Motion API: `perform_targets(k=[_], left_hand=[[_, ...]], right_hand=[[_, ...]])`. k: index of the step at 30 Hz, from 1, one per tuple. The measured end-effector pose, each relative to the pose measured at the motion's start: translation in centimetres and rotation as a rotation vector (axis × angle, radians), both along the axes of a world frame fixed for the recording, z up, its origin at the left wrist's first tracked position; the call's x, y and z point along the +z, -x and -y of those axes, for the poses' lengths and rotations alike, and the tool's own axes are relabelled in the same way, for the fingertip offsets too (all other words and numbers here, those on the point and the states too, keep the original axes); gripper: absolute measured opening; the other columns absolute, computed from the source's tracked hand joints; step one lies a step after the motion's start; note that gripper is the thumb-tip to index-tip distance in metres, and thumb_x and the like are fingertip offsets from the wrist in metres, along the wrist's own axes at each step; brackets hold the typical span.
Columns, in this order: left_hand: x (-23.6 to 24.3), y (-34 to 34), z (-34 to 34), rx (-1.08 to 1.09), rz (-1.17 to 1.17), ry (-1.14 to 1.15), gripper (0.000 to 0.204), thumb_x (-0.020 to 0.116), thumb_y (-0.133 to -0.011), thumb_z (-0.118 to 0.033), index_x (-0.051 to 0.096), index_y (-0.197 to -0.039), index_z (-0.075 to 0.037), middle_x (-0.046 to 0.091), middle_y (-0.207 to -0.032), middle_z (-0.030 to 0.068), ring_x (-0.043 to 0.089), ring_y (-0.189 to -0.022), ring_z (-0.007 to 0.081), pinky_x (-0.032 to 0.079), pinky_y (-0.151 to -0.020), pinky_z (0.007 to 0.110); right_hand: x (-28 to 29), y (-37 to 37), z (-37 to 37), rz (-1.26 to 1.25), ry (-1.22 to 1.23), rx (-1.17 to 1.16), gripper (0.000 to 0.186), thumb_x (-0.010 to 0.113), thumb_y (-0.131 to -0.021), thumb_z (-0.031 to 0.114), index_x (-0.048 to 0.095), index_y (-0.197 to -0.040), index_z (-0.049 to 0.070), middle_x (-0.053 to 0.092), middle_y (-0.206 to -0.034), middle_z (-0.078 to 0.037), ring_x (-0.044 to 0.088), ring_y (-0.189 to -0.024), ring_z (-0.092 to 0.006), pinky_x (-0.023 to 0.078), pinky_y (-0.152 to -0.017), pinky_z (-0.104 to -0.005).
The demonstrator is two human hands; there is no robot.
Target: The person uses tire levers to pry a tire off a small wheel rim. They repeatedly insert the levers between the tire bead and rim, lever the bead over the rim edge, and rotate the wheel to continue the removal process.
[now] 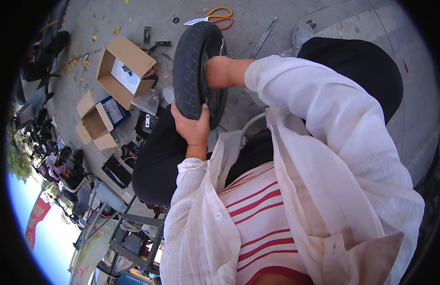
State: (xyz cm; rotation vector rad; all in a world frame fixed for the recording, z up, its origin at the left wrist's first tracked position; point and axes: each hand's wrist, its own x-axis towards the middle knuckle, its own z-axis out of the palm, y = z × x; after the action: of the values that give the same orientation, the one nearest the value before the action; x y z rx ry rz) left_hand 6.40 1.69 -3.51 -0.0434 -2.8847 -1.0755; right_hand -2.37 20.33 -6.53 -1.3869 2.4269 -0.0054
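A black treaded tire [186,71] stands upright in front of me, between my knees. My left hand [191,124] grips its near lower edge, with the thumb on the sidewall and the fingers round the tread. From the right, my right hand [221,72] reaches into the tire's open side. It looks curled like a fist, but its fingertips are hidden inside, so what they hold cannot be made out. Just above that hand, a shiny strip [222,47] shows at the tire's inner edge.
Scissors [220,19] with orange and red handles lie beyond the tire, near a long metal bar [264,38]. At left are an open cardboard box [127,52], a smaller carton [94,121] and a clear plastic bag [146,102]. Parked scooters [70,168] line the far left.
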Motion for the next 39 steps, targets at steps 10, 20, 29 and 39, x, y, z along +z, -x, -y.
perform_targets(k=[10, 20, 29, 39], left_hand=[[0.7, 5.5, 2.2, 0.170, 0.108, 0.007, 0.071, 0.082, -0.073, -0.034, 0.052, -0.124, 0.006, 0.063, -0.112, 0.0214, 0.063, -0.102, 0.0318, 0.047, -0.091, 0.038], [-0.6, 12.4, 3.4, 0.222, 0.170, 0.013, 0.067, 0.081, -0.072, -0.040, 0.060, -0.118, 0.005, 0.067, -0.109, 0.0203, 0.065, -0.099, 0.0329, 0.047, -0.090, 0.038], [0.5, 13.7, 1.6, 0.394, 0.306, -0.050, 0.074, 0.079, -0.076, -0.039, 0.052, -0.129, 0.005, 0.061, -0.122, 0.0215, 0.060, -0.110, 0.0306, 0.043, -0.098, 0.034], [-0.9, 9.3, -1.5, 0.207, 0.267, -0.458, 0.089, 0.084, -0.074, -0.036, 0.039, -0.136, 0.010, 0.052, -0.129, 0.0219, 0.055, -0.115, 0.0272, 0.040, -0.102, 0.034]], right_hand=[[-2.2, -6.2, -2.5, 0.631, -0.073, -0.586, 0.047, 0.052, -0.095, 0.050, 0.073, -0.102, 0.008, 0.070, -0.107, -0.013, 0.066, -0.103, -0.0314, 0.050, -0.085, -0.0447], [-2.1, -14.9, 2.2, 0.994, 0.203, -1.130, 0.059, 0.043, -0.097, 0.055, 0.070, -0.102, 0.002, 0.068, -0.104, -0.022, 0.064, -0.099, -0.0397, 0.049, -0.085, -0.0478], [-2.3, -14.5, -1.2, 0.919, 0.231, -1.135, 0.070, 0.039, -0.093, 0.064, 0.071, -0.104, 0.002, 0.068, -0.103, -0.021, 0.064, -0.101, -0.0383, 0.048, -0.089, -0.0456], [-3.5, -13.8, -1.6, 0.997, 0.475, -1.278, 0.082, 0.038, -0.090, 0.072, 0.073, -0.094, -0.002, 0.067, -0.106, -0.024, 0.062, -0.103, -0.0396, 0.046, -0.093, -0.0444]])
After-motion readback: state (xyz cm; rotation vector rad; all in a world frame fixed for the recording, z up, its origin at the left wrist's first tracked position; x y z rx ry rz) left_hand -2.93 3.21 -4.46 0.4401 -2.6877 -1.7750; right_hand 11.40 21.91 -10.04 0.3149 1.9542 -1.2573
